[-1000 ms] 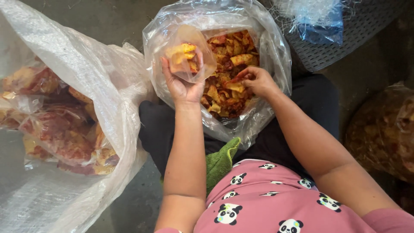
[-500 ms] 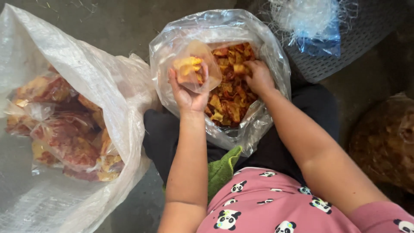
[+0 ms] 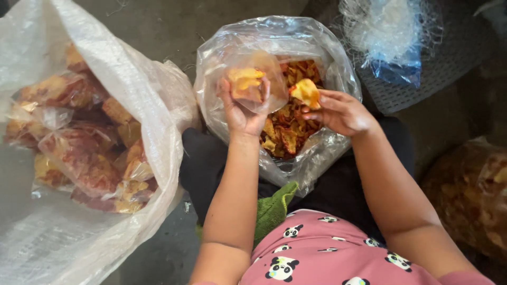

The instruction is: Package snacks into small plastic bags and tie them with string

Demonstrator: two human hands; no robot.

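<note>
Left hand point(image 3: 240, 113) holding small clear packet point(image 3: 248, 82) mouth-up for filling; right hand point(image 3: 338, 111) pinching chip point(image 3: 305, 92) above bulk chip bag point(image 3: 285, 132)

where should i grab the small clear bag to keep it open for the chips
Probably low, round its bunched bottom, coming from below, as the left hand does now. The small bag stands upright with its mouth facing up, toward the right hand and its chip, so a low grip leaves the opening free above the big bag.
</note>
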